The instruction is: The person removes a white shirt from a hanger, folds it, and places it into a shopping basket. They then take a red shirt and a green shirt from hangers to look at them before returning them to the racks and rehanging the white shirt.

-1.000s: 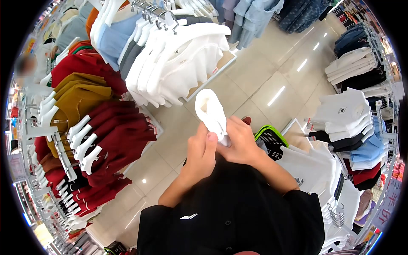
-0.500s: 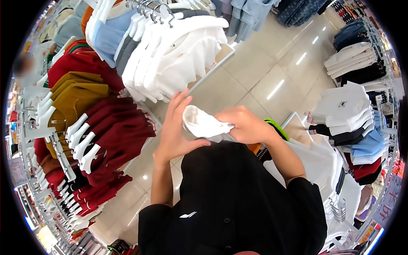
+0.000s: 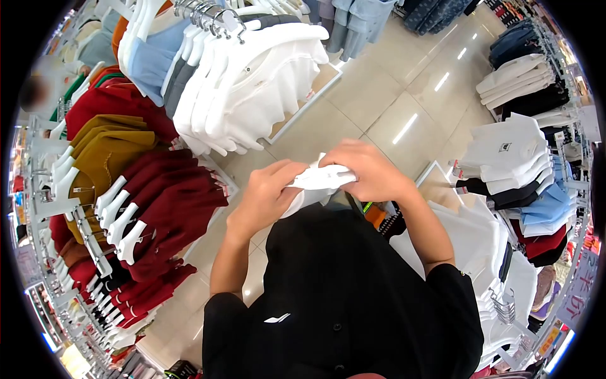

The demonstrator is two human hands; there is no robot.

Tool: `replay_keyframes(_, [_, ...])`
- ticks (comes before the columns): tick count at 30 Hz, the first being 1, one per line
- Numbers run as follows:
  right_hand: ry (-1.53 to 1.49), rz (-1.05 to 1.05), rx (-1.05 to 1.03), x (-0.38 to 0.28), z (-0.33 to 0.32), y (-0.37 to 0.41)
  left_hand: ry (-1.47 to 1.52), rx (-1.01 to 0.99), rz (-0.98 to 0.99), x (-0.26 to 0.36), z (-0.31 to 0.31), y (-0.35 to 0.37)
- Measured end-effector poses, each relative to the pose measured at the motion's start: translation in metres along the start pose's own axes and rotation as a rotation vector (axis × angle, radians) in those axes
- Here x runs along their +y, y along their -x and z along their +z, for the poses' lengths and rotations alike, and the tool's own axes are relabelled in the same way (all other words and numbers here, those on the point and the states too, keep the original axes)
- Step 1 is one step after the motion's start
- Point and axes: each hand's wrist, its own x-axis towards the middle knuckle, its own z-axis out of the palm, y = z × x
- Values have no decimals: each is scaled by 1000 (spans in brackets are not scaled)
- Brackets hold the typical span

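Note:
A bunched white cloth (image 3: 320,179) is stretched between my two hands in front of my black shirt. My left hand (image 3: 266,194) is closed on its left end, fingers bent over the top. My right hand (image 3: 368,172) grips the right end, with the fingers curled over it. Part of the cloth hangs below and between the hands, close to the shirt. The exact shape of the cloth is hard to make out.
White shirts (image 3: 252,88) hang on a rack ahead to the left. Dark red tops (image 3: 173,205) and mustard tops (image 3: 110,148) hang at the left. Folded-over white shirts (image 3: 508,148) hang at the right. A tiled floor (image 3: 372,104) runs between the racks.
My left hand was spread open beside the cloth and has closed on its left end. The cloth is now flatter and drawn out between both hands. My right hand has shifted slightly.

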Motion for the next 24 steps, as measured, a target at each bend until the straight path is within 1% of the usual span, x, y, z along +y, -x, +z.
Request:
replay_keyframes(2, [47,3,-42,11,6,3,0,-37,-7,4,-7,-3])
replay_keyframes(5, [-34,139,-116,34,20,9,-15,-120,-27,7,-22,-2])
replay_keyframes(7, [-71,115,-100,48,34,12,-41,-155,-50,13,-32,-1])
replay_keyframes(8, [-89,104,-92,53,38,12,-50,-157,-52,15,-37,-1])
replay_keyframes(11, [-158,209,-160,59,37,14,-68,-159,-66,15,-51,4])
replay_keyframes(14, [-180,223,-120,60,37,13,-69,-140,-97,16,-58,7])
replay_keyframes(24, [-170,224,-132,57,35,11,-68,-145,-101,16,-59,8])
